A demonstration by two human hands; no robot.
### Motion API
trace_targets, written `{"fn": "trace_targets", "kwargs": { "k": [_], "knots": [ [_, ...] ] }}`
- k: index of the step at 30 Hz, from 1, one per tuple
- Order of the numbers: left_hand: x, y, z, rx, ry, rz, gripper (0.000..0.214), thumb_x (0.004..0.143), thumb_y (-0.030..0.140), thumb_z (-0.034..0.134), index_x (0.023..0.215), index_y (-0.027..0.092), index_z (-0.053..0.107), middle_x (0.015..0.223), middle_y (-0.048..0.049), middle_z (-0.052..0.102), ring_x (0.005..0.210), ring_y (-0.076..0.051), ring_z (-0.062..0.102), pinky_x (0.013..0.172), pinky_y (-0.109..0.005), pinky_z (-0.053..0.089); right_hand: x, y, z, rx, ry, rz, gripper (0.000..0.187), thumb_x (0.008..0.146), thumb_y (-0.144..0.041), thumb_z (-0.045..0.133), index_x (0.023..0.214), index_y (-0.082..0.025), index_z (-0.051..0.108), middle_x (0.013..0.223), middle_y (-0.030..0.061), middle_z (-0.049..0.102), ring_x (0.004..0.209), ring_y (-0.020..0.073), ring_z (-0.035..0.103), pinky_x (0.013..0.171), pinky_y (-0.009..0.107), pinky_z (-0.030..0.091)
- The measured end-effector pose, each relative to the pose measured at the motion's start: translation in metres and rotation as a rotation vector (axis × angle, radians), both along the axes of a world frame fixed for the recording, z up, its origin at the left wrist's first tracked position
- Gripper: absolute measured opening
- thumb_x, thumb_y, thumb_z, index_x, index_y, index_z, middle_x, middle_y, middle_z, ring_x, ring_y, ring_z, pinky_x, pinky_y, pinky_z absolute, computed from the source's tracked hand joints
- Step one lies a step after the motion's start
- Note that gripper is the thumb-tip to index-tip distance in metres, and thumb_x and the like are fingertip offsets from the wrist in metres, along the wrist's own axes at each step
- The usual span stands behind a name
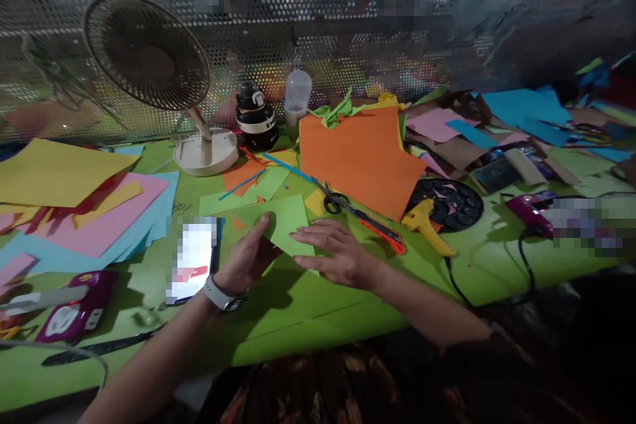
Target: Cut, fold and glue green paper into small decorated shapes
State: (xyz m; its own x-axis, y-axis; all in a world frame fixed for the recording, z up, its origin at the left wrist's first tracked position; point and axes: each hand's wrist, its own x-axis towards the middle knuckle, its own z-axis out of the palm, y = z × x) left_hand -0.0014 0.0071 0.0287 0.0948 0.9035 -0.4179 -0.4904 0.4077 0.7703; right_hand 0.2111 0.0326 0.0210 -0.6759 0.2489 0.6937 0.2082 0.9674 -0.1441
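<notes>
A sheet of light green paper [288,213] is held up at a tilt above the green table, between my two hands. My left hand [248,257], with a watch [224,295] on its wrist, grips the sheet's left side, thumb on top and the other fingers mostly hidden underneath. At the right edge, my right hand [342,253] has its fingers and thumb around the paper. Just beyond lie black scissors [335,201], a red-and-black cutter [380,230] and green paper scraps [273,180]. A lit phone [193,258] rests left of my left hand.
A fan [206,151], a black bottle [255,120] and a clear bottle [297,94] stand behind. Orange sheets [348,146] and a yellow glue gun [428,225] with a cord lie right. Stacked coloured sheets [64,172] and a purple box [79,305] are left.
</notes>
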Motion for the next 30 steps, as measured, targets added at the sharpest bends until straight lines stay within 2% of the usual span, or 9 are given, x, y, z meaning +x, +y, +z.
{"fn": "trace_targets", "kwargs": {
  "k": [4,8,11,13,16,20,25,28,30],
  "knots": [
    [-0.004,-0.006,-0.003,-0.093,-0.046,0.132,0.018,0.082,0.03,0.065,0.097,0.02,0.064,0.076,-0.0004,0.069,0.074,-0.014,0.069,0.069,-0.025,0.056,0.011,0.018,-0.004,-0.063,0.038,-0.121,0.016,0.085,-0.022,0.062,0.098,-0.024,0.07,0.124,0.0067,0.061,0.118,0.0194,0.053,0.099,0.042,0.044],
    [-0.01,-0.014,-0.004,-0.151,0.054,0.132,0.015,0.079,0.02,0.066,0.092,0.013,0.068,0.087,-0.0082,0.072,0.084,-0.018,0.071,0.065,-0.02,0.056,0.015,0.018,0.005,-0.046,-0.021,-0.262,0.026,0.085,-0.027,0.061,0.11,-0.023,0.066,0.13,0.0096,0.056,0.125,0.0241,0.047,0.104,0.05,0.037],
    [-0.01,-0.021,-0.008,-0.206,0.082,0.118,0.018,0.081,0.021,0.066,0.095,0.01,0.069,0.09,-0.0114,0.073,0.086,-0.018,0.071,0.067,-0.019,0.056,0.005,0.004,0.008,0.061,-0.169,-0.232,0.038,0.086,-0.032,0.06,0.123,-0.021,0.058,0.136,0.0119,0.051,0.13,0.0266,0.04,0.108,0.053,0.029],
    [-0.008,-0.025,-0.01,-0.242,0.071,0.096,0.017,0.082,0.02,0.065,0.094,0.01,0.069,0.088,-0.012,0.074,0.086,-0.018,0.071,0.069,-0.02,0.057,-0.003,-0.002,0.003,0.137,-0.213,-0.19,0.031,0.088,-0.023,0.058,0.119,-0.019,0.06,0.127,0.0109,0.059,0.121,0.0236,0.047,0.104,0.047,0.035],
    [-0.006,-0.03,-0.011,-0.273,0.053,0.051,0.014,0.082,0.02,0.064,0.091,0.01,0.07,0.09,-0.0129,0.074,0.084,-0.018,0.071,0.069,-0.021,0.057,-0.009,-0.004,-0.009,0.216,-0.234,-0.163,0.021,0.089,-0.012,0.054,0.106,-0.016,0.064,0.104,0.0086,0.068,0.096,0.0196,0.057,0.086,0.037,0.043],
    [-0.011,-0.035,-0.012,-0.307,0.046,-0.065,0.019,0.084,0.028,0.062,0.09,0.012,0.071,0.096,-0.0131,0.073,0.081,-0.017,0.07,0.065,-0.021,0.056,-0.01,-0.002,-0.02,0.204,-0.282,-0.138,0.016,0.091,-0.011,0.049,0.097,-0.013,0.065,0.091,0.0086,0.068,0.084,0.0182,0.055,0.076,0.035,0.042],
    [-0.016,-0.037,-0.017,-0.323,0.009,-0.107,0.018,0.084,0.026,0.062,0.091,0.011,0.071,0.095,-0.0113,0.073,0.078,-0.014,0.07,0.065,-0.018,0.055,-0.013,-0.005,-0.023,0.152,-0.283,-0.182,0.017,0.093,-0.02,0.048,0.102,-0.016,0.062,0.103,0.0087,0.065,0.096,0.0198,0.052,0.083,0.036,0.039],
    [-0.017,-0.038,-0.018,-0.351,0.015,-0.143,0.021,0.085,0.029,0.062,0.093,0.012,0.071,0.091,-0.0098,0.074,0.075,-0.012,0.069,0.063,-0.016,0.054,-0.013,-0.004,-0.025,0.194,-0.324,-0.179,0.018,0.092,-0.012,0.047,0.096,-0.015,0.064,0.093,0.007,0.067,0.086,0.0183,0.052,0.077,0.034,0.038],
    [-0.017,-0.04,-0.015,-0.368,0.04,-0.193,0.029,0.085,0.039,0.06,0.088,0.013,0.072,0.086,-0.0103,0.074,0.071,-0.013,0.068,0.059,-0.018,0.053,-0.013,-0.002,-0.027,0.202,-0.344,-0.177,0.019,0.091,-0.01,0.046,0.091,-0.014,0.065,0.085,0.0068,0.066,0.08,0.0176,0.051,0.074,0.033,0.036]
  ]
}}
